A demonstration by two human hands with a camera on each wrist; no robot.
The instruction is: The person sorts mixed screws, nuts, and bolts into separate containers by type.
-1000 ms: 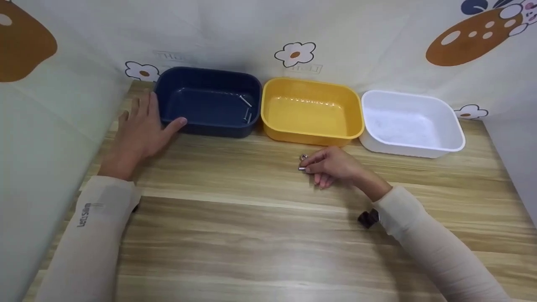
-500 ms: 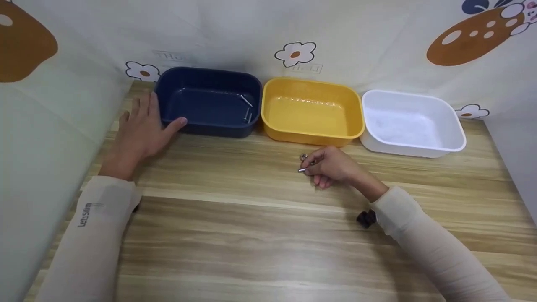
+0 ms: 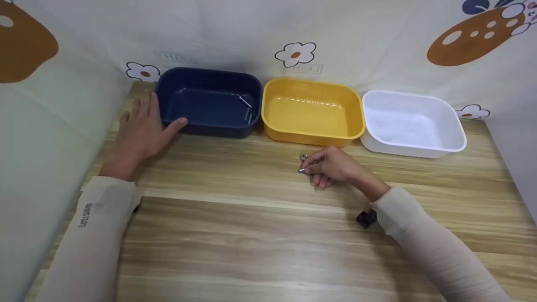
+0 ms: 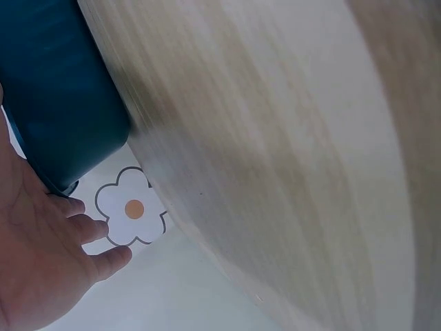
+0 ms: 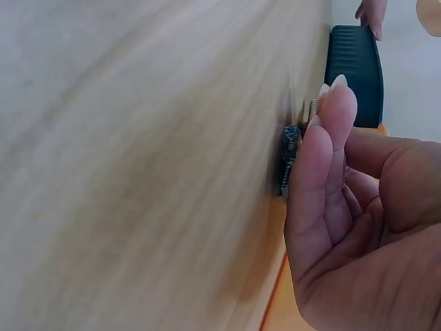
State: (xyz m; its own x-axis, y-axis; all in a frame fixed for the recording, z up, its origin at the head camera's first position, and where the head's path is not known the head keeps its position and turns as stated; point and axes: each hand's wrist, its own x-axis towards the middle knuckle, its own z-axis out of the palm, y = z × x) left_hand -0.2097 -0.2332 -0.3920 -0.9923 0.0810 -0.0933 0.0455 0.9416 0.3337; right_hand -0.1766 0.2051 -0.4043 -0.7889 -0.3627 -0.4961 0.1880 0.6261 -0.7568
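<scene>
At the left end of a dark blue bin (image 3: 209,102) rests my left hand (image 3: 142,130), fingers straight along its side and thumb over the front rim. Several small metal screws (image 3: 245,102) lie inside at the bin's right end. My right hand (image 3: 333,165) is low over the table before the yellow bin, pinching a small silver screw (image 3: 301,170) between thumb and fingertips. The right wrist view shows threads on that screw (image 5: 313,108). Beside the fingertips are other small metal pieces (image 3: 303,157) on the wood, partly hidden by the hand; they look threaded in the right wrist view.
A yellow bin (image 3: 312,136) stands right of the blue one, and a white bin (image 3: 413,147) right of that, in a row along the back. Behind them hangs a printed cloth wall (image 3: 243,37). The wood-grain table (image 3: 235,235) spreads out in front.
The screw in my right fingertips has tilted slightly and its tip has dipped a little toward me. My left hand and the bins stay where they were.
</scene>
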